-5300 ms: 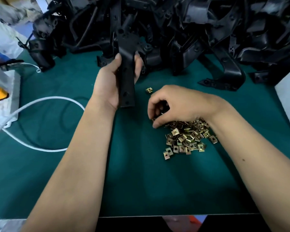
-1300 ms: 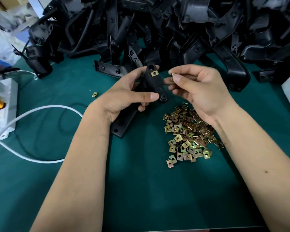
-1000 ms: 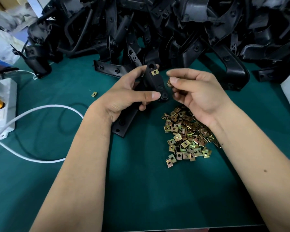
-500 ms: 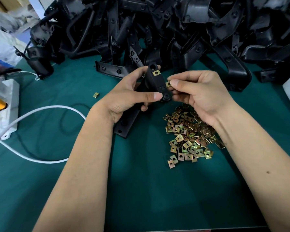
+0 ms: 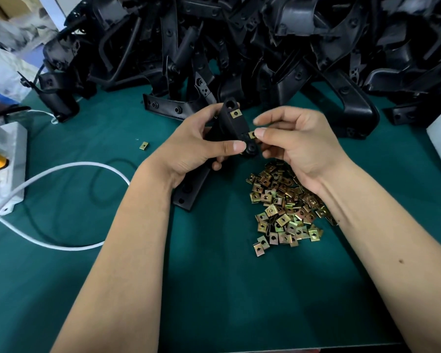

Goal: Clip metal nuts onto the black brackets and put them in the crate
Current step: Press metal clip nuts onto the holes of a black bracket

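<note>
now left hand fingers grip bracket; right hand fingers pinch nut at its edge.

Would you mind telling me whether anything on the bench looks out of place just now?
One stray nut lies alone on the green mat, left of the left hand and well apart from the pile of nuts under the right wrist. Otherwise nothing stands out.

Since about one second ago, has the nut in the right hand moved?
Yes. The nut moved left, reaching the bracket, judged against the heap behind.
</note>
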Demonstrator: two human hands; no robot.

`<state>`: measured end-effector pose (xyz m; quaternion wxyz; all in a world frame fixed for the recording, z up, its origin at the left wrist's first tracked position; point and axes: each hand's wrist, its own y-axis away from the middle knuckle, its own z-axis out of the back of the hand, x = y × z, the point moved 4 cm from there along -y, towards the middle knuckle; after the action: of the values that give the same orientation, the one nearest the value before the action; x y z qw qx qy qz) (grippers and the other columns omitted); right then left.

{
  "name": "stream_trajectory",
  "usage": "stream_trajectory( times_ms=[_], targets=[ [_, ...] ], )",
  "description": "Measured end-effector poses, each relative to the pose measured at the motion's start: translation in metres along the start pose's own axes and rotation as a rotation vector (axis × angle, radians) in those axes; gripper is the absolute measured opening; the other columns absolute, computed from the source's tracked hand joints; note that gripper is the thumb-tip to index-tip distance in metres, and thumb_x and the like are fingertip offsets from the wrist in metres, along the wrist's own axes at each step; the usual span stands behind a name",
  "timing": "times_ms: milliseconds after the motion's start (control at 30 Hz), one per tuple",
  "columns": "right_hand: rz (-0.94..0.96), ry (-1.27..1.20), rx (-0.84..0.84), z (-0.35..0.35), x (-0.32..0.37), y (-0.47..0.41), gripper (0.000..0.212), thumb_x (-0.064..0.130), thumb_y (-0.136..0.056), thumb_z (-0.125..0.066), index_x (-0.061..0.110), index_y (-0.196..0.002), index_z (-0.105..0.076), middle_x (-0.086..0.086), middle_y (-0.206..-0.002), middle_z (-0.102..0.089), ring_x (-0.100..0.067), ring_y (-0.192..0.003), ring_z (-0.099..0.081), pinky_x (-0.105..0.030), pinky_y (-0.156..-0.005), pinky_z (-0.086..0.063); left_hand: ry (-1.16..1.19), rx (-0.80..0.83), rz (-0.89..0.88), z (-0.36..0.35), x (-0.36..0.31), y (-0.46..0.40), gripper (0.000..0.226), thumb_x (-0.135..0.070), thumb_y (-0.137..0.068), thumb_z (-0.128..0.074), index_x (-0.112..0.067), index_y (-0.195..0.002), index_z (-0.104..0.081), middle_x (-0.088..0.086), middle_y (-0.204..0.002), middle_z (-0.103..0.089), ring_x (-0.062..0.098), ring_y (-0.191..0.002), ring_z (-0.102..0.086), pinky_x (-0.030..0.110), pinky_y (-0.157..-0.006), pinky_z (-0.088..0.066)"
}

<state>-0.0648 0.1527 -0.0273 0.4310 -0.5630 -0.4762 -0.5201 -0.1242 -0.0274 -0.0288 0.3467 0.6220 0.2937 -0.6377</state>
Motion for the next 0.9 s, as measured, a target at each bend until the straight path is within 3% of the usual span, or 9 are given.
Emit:
stream_trajectory(
  times_ms=[233, 367, 467, 567, 667, 767, 833, 900],
  targets=[
    [0.032, 0.075, 0.088, -0.003, -0.001, 0.000, 0.021, -0.004, -0.091, -0.070, 0.012, -0.101, -0.064, -0.002, -0.071, -0.065, -0.013, -0.069, -0.062, -0.024, -0.057, -0.050, -0.084, -0.040, -0.019, -0.004, 0.001, -0.003, 0.069, -0.007, -0.081, -0.084, -0.021, -0.142, -0.055, -0.006, -0.110, -0.072, 0.014, -0.066, -0.056, 0.028, -0.051, -0.048],
    [0.080, 0.139, 0.020, -0.003, -0.001, -0.001, 0.014, 0.002, -0.090, -0.073, 0.012, -0.096, -0.067, -0.004, -0.073, -0.070, -0.012, -0.070, -0.064, -0.024, -0.058, -0.051, -0.077, -0.077, -0.027, -0.004, 0.002, -0.004, 0.067, -0.010, -0.082, -0.085, -0.019, -0.141, -0.055, 0.001, -0.116, -0.072, 0.009, -0.069, -0.062, 0.027, -0.050, -0.048],
    [0.175, 0.234, -0.096, -0.003, 0.002, 0.000, 0.004, 0.019, -0.093, -0.075, 0.016, -0.091, -0.074, -0.008, -0.077, -0.073, -0.013, -0.070, -0.065, -0.026, -0.059, -0.054, 0.027, -0.134, -0.017, -0.008, 0.003, -0.005, 0.046, -0.013, -0.091, -0.078, -0.020, -0.133, -0.060, 0.000, -0.098, -0.071, 0.012, -0.066, -0.058, 0.027, -0.051, -0.047],
    [0.239, 0.396, -0.108, -0.003, 0.007, 0.002, 0.011, 0.032, -0.089, -0.080, 0.021, -0.090, -0.077, 0.004, -0.078, -0.075, -0.008, -0.072, -0.070, -0.027, -0.064, -0.057, 0.148, -0.214, 0.000, -0.014, 0.002, -0.004, 0.017, -0.024, -0.101, -0.067, -0.024, -0.117, -0.065, -0.002, -0.084, -0.065, 0.015, -0.063, -0.055, 0.027, -0.052, -0.048],
    [0.308, 0.523, -0.149, -0.006, 0.014, 0.009, 0.012, 0.027, -0.083, -0.085, 0.021, -0.090, -0.077, 0.012, -0.078, -0.073, 0.000, -0.074, -0.069, -0.014, -0.067, -0.052, 0.144, -0.281, -0.048, -0.020, -0.003, -0.002, 0.009, -0.024, -0.103, -0.064, -0.017, -0.109, -0.063, 0.001, -0.082, -0.066, 0.016, -0.062, -0.059, 0.028, -0.050, -0.050],
    [0.315, 0.532, -0.221, -0.002, 0.022, 0.019, 0.019, 0.031, -0.078, -0.089, 0.021, -0.090, -0.078, 0.014, -0.077, -0.072, 0.003, -0.072, -0.068, -0.013, -0.064, -0.053, 0.093, -0.288, -0.158, -0.031, -0.013, 0.001, 0.009, -0.019, -0.105, -0.060, -0.017, -0.097, -0.057, 0.001, -0.076, -0.065, 0.016, -0.061, -0.061, 0.027, -0.046, -0.049],
    [0.283, 0.493, -0.274, 0.011, 0.028, 0.028, 0.021, 0.033, -0.076, -0.090, 0.021, -0.088, -0.077, 0.013, -0.073, -0.071, 0.001, -0.066, -0.067, -0.020, -0.062, -0.055, 0.075, -0.262, -0.220, -0.047, -0.022, 0.001, 0.008, -0.018, -0.104, -0.060, -0.017, -0.098, -0.056, 0.001, -0.082, -0.068, 0.015, -0.064, -0.063, 0.027, -0.046, -0.048],
    [0.267, 0.448, -0.334, 0.030, 0.036, 0.040, 0.022, 0.035, -0.076, -0.090, 0.021, -0.087, -0.077, 0.009, -0.072, -0.073, -0.002, -0.062, -0.067, -0.028, -0.061, -0.058, 0.073, -0.213, -0.280, -0.070, -0.034, 0.000, 0.004, -0.015, -0.104, -0.059, -0.016, -0.104, -0.056, 0.000, -0.101, -0.075, 0.015, -0.069, -0.064, 0.026, -0.048, -0.048]
  ],
)
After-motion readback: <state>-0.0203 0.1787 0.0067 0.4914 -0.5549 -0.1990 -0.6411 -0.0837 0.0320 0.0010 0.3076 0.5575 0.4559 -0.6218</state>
